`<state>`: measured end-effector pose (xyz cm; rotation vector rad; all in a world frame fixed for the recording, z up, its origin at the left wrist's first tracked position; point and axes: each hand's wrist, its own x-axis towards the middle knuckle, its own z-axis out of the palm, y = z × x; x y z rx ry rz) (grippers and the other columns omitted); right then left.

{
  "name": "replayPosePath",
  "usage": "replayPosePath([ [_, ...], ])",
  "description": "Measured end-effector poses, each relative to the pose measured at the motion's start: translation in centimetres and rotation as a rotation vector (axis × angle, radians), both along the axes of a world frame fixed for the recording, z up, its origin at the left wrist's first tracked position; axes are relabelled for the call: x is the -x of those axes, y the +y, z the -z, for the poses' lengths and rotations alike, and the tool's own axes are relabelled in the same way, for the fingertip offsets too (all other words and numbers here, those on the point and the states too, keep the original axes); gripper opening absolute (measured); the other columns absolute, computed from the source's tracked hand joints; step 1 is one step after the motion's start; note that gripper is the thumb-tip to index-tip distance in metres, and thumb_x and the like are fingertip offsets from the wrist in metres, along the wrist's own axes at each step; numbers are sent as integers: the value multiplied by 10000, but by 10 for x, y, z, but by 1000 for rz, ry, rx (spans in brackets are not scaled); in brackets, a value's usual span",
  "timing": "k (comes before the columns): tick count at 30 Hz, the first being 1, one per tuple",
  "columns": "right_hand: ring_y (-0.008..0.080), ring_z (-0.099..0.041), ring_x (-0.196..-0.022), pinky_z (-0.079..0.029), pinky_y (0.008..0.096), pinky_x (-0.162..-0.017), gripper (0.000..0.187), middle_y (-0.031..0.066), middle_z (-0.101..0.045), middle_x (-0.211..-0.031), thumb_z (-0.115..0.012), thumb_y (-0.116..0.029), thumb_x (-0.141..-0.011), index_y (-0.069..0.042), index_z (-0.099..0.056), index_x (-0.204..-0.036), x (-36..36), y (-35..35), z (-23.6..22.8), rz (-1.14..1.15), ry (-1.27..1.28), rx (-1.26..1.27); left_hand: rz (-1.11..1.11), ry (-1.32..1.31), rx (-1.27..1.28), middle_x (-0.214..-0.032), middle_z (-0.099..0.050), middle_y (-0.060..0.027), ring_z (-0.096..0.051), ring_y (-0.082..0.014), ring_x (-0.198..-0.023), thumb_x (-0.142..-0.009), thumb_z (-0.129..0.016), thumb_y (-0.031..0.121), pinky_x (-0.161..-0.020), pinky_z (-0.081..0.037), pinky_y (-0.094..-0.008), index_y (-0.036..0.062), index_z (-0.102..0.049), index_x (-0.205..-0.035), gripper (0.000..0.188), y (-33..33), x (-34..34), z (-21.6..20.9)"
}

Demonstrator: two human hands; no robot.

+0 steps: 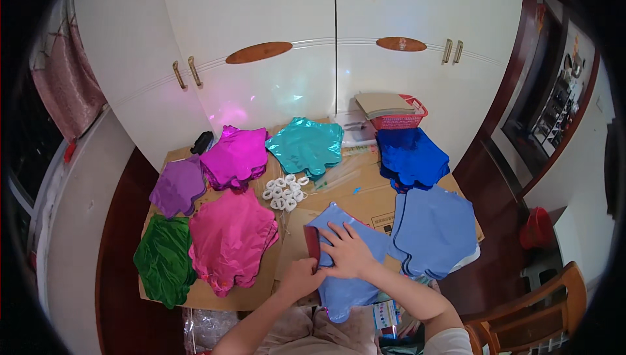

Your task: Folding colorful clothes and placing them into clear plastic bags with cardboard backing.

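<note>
A light-blue, star-shaped flat foil balloon (373,241) lies in front of me at the near edge of the cardboard. My right hand (345,251) rests flat on it, fingers spread. At its left edge my left hand (304,278) is closed, with the fingertips pinching that edge, partly hidden. A dark red strip (312,243) shows along the same edge, just above my left hand. Beside it on the right sits a stack of light-blue foil balloons (438,231). White ribbon rolls (285,192) lie in a cluster beyond my hands.
Stacks of pink (231,241), green (164,260), purple (178,185), magenta (236,153), teal (306,146) and dark-blue foil balloons (412,156) surround the cardboard (261,286). A red basket (398,121) stands against the white cabinet (261,9). A wooden chair (535,309) is at right.
</note>
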<state>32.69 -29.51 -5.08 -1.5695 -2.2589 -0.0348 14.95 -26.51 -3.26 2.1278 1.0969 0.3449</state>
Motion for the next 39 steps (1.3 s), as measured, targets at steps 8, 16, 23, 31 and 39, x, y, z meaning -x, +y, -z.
replayPosePath([
  [8,283,-413,-1223,-293,453,-1040,316,119,-518,-1221,-559,-301,-782,-39,-637,-941,-10,5,15,21,125,18,92,-79,-137,-600,-556,-175,-561,-338,-552,-699,-624,203,-512,-427,-411,16,-537,-679,207,-2,-11,18],
  [16,303,-517,-859,-409,404,-767,262,118,-560,-858,-606,-263,-813,-6,-577,-772,-9,7,11,159,513,-2,120,-6,-154,-614,-581,-158,-586,-351,-600,-764,-627,310,-576,-460,-443,38,-563,-697,287,-6,-15,13],
  [23,328,-504,-819,-415,393,-744,210,142,-529,-803,-616,-172,-789,-5,-533,-693,-9,11,20,168,542,-79,451,94,-502,-1182,-533,-140,-476,-310,-1137,-736,-649,538,-904,-414,-413,82,-564,-1099,590,25,9,-14],
  [31,330,-494,-845,-415,400,-762,153,147,-514,-828,-632,-95,-723,-10,-513,-676,-11,11,25,184,660,-136,529,264,-612,-1424,-315,-184,-218,-334,-1362,-690,-591,676,-1078,-185,-532,29,-316,-1379,984,36,15,4],
  [39,348,-486,-855,-410,415,-781,110,168,-502,-852,-597,-60,-730,8,-511,-732,-14,11,30,208,617,-115,554,258,-649,-1422,-296,-225,-223,-327,-1363,-673,-586,698,-1067,-196,-552,-28,-308,-1363,1039,33,6,9],
])
